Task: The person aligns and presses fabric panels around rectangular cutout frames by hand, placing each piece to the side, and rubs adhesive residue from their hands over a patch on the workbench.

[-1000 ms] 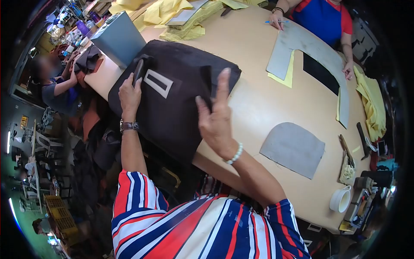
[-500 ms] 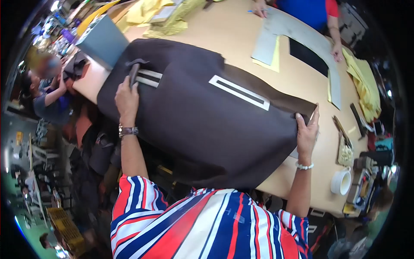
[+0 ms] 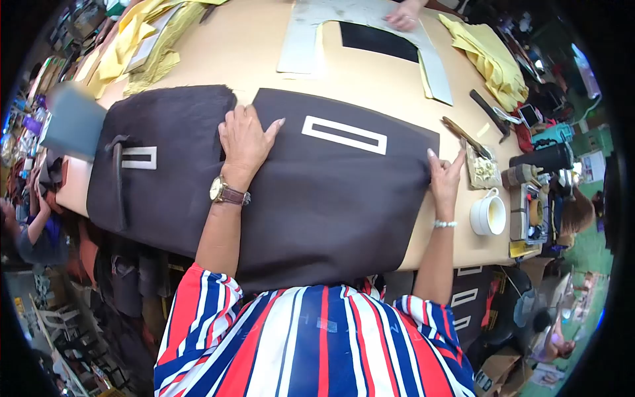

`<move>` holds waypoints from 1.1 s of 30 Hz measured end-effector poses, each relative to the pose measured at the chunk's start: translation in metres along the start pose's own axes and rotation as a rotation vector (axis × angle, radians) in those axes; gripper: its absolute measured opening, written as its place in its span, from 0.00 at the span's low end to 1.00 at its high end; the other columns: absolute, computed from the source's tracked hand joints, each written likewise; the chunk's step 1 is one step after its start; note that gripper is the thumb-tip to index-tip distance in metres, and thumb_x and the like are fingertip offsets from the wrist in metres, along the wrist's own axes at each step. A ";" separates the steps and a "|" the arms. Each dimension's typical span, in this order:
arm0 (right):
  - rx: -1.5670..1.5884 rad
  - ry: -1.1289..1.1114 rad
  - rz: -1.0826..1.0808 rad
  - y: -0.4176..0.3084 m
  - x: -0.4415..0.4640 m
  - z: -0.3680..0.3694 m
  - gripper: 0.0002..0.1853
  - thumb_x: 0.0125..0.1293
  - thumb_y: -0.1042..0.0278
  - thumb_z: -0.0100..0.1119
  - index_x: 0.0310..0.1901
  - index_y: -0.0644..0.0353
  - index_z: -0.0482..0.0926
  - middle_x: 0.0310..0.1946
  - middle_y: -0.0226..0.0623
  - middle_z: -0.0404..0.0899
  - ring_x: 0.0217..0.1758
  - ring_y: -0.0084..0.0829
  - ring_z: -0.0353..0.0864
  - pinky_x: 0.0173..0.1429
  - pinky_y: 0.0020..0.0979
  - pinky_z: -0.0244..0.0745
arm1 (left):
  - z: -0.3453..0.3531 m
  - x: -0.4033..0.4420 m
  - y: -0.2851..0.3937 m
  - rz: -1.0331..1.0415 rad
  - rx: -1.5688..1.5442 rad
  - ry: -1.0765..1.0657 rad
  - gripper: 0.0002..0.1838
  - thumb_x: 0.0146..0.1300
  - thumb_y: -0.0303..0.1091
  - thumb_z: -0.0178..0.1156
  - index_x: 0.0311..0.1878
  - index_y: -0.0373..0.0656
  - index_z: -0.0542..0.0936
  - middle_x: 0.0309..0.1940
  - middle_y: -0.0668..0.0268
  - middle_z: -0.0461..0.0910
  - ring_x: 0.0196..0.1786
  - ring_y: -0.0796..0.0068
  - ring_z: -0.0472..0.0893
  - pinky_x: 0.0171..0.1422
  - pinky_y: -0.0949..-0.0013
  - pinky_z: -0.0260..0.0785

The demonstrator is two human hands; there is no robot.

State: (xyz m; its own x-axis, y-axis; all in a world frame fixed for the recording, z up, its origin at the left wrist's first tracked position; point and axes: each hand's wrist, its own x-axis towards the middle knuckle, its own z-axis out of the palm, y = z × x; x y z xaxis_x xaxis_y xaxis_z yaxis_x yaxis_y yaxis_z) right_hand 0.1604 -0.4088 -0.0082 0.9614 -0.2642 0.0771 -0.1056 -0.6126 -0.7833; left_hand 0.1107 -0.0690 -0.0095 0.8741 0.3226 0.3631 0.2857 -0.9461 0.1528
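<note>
My left hand (image 3: 245, 140) lies with fingers stretched out on a dark brown leather-like panel (image 3: 324, 212), at its left edge. My right hand (image 3: 446, 177) is at the panel's right edge, thumb on it and index finger pointing away; its other fingers are partly hidden. A white rectangular frame (image 3: 344, 151) surrounds a dark slot in this panel. To the left, a second dark brown panel (image 3: 169, 192) has a similar white frame (image 3: 151, 158). A dark hammer-like tool (image 3: 118, 192) lies across that panel.
A white cup (image 3: 488, 213), a glue-smeared brush (image 3: 471, 140) and a dark hammer-like tool (image 3: 491, 114) are on the right. Across the table (image 3: 225, 40), another person's hand (image 3: 403, 16) touches a grey template (image 3: 307, 26). A grey box (image 3: 71, 122) stands left.
My left hand has let go of the hammer-like tool and moved right. The right panel now lies flatter, with a gap between the panels at the top. The view has shifted.
</note>
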 end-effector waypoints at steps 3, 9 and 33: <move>0.210 0.076 0.146 -0.004 -0.041 0.000 0.45 0.60 0.63 0.60 0.68 0.71 0.40 0.22 0.35 0.70 0.21 0.22 0.66 0.27 0.25 0.67 | 0.029 0.001 0.002 -0.067 -0.052 0.026 0.22 0.54 0.50 0.62 0.37 0.38 0.77 0.38 0.57 0.74 0.44 0.57 0.73 0.48 0.57 0.66; 0.173 0.163 0.057 0.010 -0.055 0.010 0.39 0.62 0.73 0.54 0.68 0.71 0.41 0.30 0.40 0.74 0.28 0.24 0.70 0.37 0.24 0.68 | 0.025 -0.001 -0.006 -0.130 -0.414 0.049 0.11 0.57 0.35 0.61 0.31 0.37 0.74 0.27 0.55 0.77 0.33 0.53 0.77 0.38 0.57 0.67; 0.027 0.113 -0.202 0.053 -0.050 -0.039 0.38 0.59 0.82 0.56 0.69 0.63 0.49 0.21 0.31 0.66 0.25 0.22 0.64 0.35 0.22 0.65 | -0.013 -0.080 0.019 -0.016 -0.536 0.121 0.15 0.59 0.17 0.51 0.50 0.36 0.75 0.36 0.55 0.74 0.36 0.57 0.77 0.39 0.60 0.69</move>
State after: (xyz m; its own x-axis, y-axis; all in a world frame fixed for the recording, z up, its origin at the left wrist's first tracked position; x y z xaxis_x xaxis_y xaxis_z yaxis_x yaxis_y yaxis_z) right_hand 0.0964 -0.4569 -0.0290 0.9275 -0.2210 0.3014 0.0942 -0.6422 -0.7607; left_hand 0.0409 -0.1124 -0.0233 0.8110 0.3680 0.4548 0.0310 -0.8034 0.5947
